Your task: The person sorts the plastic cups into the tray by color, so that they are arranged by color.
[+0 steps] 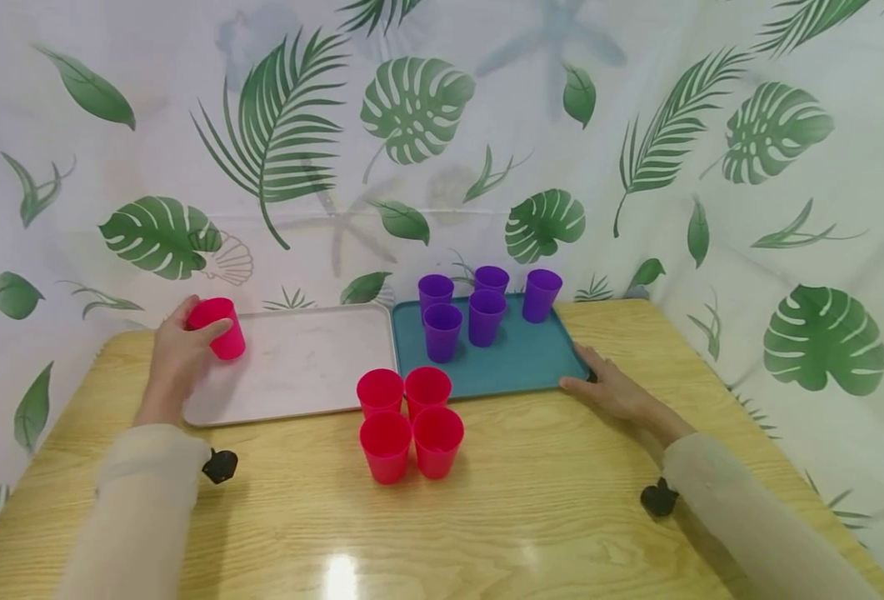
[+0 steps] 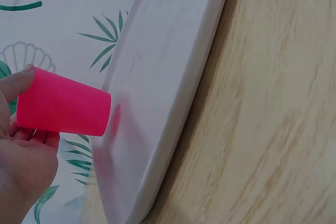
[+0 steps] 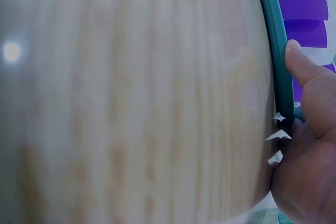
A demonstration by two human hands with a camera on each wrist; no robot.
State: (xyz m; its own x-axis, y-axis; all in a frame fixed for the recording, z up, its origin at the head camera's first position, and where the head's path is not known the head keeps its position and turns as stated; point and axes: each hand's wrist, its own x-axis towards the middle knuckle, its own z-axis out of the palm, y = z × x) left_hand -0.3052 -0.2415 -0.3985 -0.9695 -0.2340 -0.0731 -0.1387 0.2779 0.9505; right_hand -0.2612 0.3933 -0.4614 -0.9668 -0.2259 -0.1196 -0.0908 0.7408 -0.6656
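At the left end of the white tray (image 1: pixel 299 367), my left hand (image 1: pixel 175 358) grips a red plastic cup (image 1: pixel 220 332) with the thumb on one side and the fingers on the other. In the left wrist view, the cup's (image 2: pixel 63 103) base is just above the tray surface. My right hand (image 1: pixel 614 387) holds the front right corner of the teal tray (image 1: pixel 516 367), its thumb along the front rim (image 3: pixel 283 77). Several purple cups (image 1: pixel 485 318) stand upright on that tray. Several more red cups (image 1: pixel 387 450) stand grouped on the table before the trays.
Both trays lie side by side on a wooden table (image 1: pixel 531 517). A white cloth with green leaf prints (image 1: pixel 442 183) hangs behind and beside the table. The group of red cups stands close to the trays' front edges.
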